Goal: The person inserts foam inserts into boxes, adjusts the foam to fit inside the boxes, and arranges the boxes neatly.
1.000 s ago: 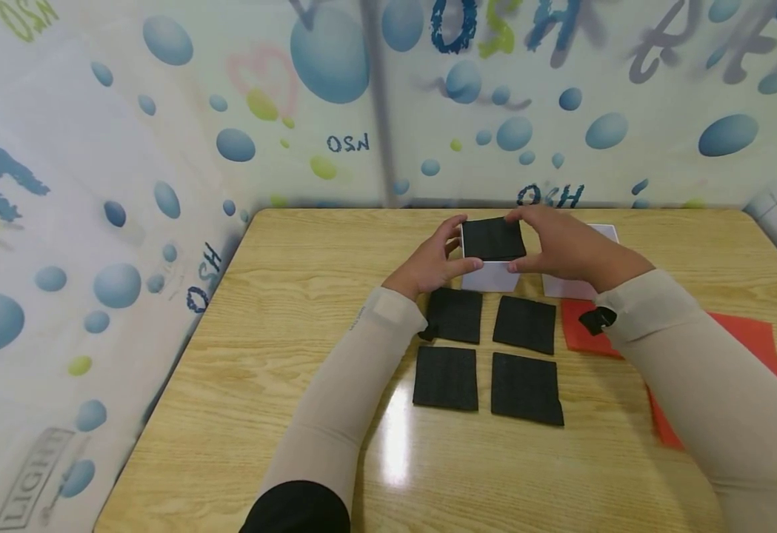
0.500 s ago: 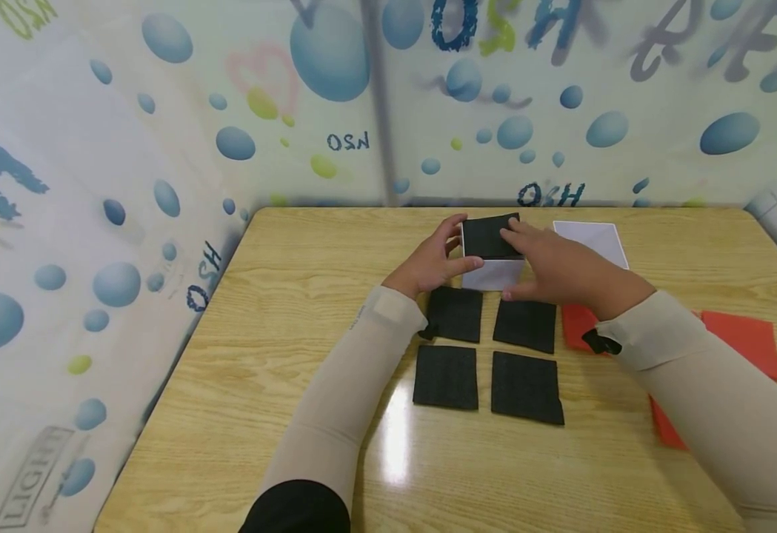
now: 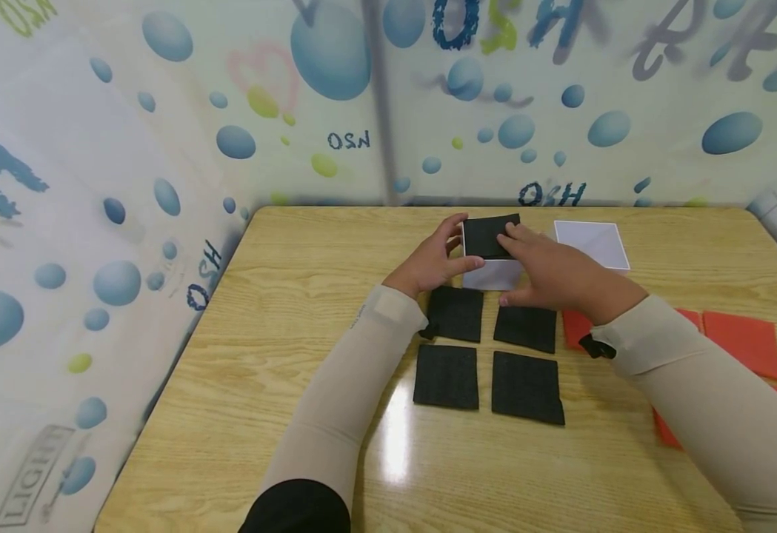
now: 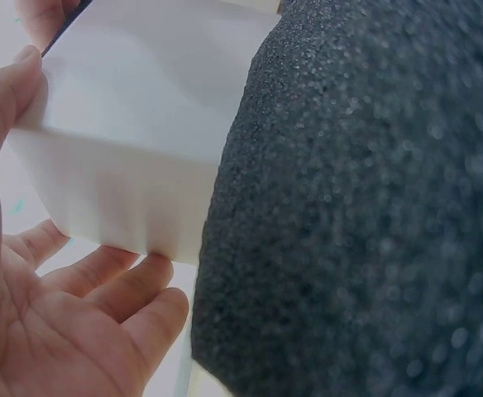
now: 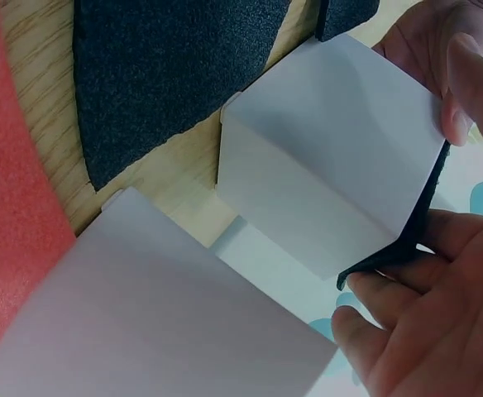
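A white open-topped box (image 3: pixel 492 276) stands near the table's back edge, with a thin black foam-like square (image 3: pixel 484 235) lying over its opening. My left hand (image 3: pixel 431 259) grips the box's left side, thumb on the front wall and fingers around toward the back. In the left wrist view, that hand's fingers (image 4: pixel 134 285) touch the box's side wall. Across the black square's right part lie the extended fingers of my right hand (image 3: pixel 555 270), its thumb held apart before the box. The right wrist view shows the square's edge (image 5: pixel 374 263) sticking out past the box rim under those fingers.
Several more black squares (image 3: pixel 444 377) lie flat in front of the box. To its right stands a second white box (image 3: pixel 591 244). Red squares (image 3: pixel 744 344) lie at the right, partly under the right forearm. A printed backdrop (image 3: pixel 335 170) rises behind the table.
My right hand has gone from pinching the black square's right edge with the thumb to lying with its fingers on top, moving slightly left. The left hand stays on the box.
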`<state>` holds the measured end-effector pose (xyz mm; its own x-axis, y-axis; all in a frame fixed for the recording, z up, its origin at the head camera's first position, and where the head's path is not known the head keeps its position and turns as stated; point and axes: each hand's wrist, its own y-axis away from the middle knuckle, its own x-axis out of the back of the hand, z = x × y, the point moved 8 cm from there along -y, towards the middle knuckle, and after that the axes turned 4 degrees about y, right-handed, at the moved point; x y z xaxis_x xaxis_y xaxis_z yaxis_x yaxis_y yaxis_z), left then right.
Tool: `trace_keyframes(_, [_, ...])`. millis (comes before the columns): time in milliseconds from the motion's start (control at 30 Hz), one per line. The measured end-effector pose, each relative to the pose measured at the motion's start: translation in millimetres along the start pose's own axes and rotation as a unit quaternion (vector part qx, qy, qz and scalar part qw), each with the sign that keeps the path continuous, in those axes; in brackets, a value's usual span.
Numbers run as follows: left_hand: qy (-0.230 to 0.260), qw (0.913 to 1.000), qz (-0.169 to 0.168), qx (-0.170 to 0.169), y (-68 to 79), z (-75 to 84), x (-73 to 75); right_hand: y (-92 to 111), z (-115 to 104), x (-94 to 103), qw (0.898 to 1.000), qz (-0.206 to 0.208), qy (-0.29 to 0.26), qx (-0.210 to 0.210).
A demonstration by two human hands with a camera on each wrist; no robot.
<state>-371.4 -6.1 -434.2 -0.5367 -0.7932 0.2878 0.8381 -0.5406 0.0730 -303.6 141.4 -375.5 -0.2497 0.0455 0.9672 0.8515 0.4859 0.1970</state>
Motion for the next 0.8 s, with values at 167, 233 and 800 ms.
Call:
trace_keyframes(167, [0.0, 1.0, 0.001, -0.001, -0.5, -0.8, 0.0, -2, -2, -2.7, 1.0, 0.002, -0.007, 0.001])
trace_keyframes(233, [0.0, 1.0, 0.003, -0.001, -0.7, -1.1, 0.0, -2, -2, -4.0, 1.0, 0.002, -0.008, 0.002])
trace_keyframes(800, [-0.011, 0.9999, 0.003, -0.003, -2.0, -0.3, 0.7, -17, -8, -9.3, 0.998, 0.031, 0.027, 0.036])
